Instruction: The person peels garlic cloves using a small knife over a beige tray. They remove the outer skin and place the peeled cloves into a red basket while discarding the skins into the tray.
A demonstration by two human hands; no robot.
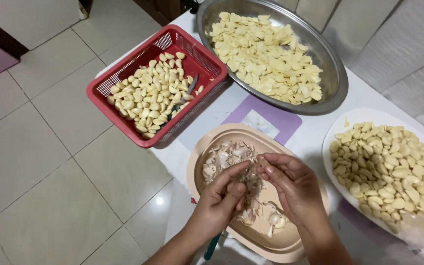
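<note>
Head view shows left hand point(220, 198) and right hand point(293, 184) meeting over the beige tray point(290, 240) of skins, fingers pinching a garlic clove point(257, 170) (barely visible), best peeled low above it.

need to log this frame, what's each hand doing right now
Left hand: fingers pinched shut on a garlic clove over the beige tray.
Right hand: fingers pinched on the same clove.

2 bare, sleeveless forearms, unadorned hands
</note>
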